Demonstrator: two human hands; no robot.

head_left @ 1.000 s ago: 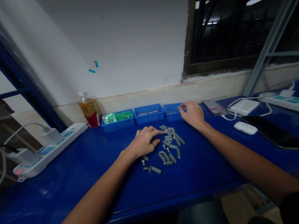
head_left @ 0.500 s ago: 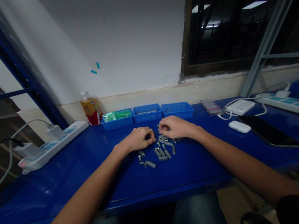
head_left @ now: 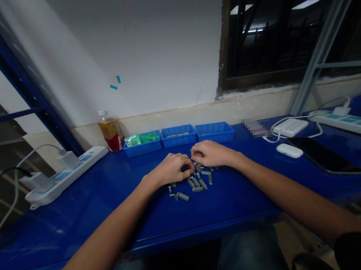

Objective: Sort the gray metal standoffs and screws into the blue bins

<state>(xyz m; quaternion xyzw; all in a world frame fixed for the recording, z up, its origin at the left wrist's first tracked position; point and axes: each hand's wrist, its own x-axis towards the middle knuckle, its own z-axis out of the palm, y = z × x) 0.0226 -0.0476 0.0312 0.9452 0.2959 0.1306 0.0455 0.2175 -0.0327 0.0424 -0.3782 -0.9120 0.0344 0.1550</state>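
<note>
Several small grey metal cylinders and screws (head_left: pixel 194 183) lie in a loose pile on the blue table (head_left: pixel 110 212). My left hand (head_left: pixel 171 168) rests at the pile's far left edge with its fingers curled into a pinch. My right hand (head_left: pixel 209 153) sits just to the right of it, fingers also curled and pinched, the two hands almost touching above the pile. What either pinch holds is too small to make out. Three blue trays stand behind: one with green bags (head_left: pixel 141 144), a middle one (head_left: pixel 179 136), and a right one (head_left: pixel 215 131).
A drink bottle (head_left: pixel 111 132) stands at the back left beside a white power strip (head_left: pixel 58 176) with plugs. To the right lie a white charger (head_left: pixel 290 127), a small white case (head_left: pixel 287 150), a black phone (head_left: pixel 324 156) and another power strip (head_left: pixel 360 124).
My right hand came back from the right blue tray to the pile and closed into a pinch. My left hand curled its fingers and now nearly meets the right hand.
</note>
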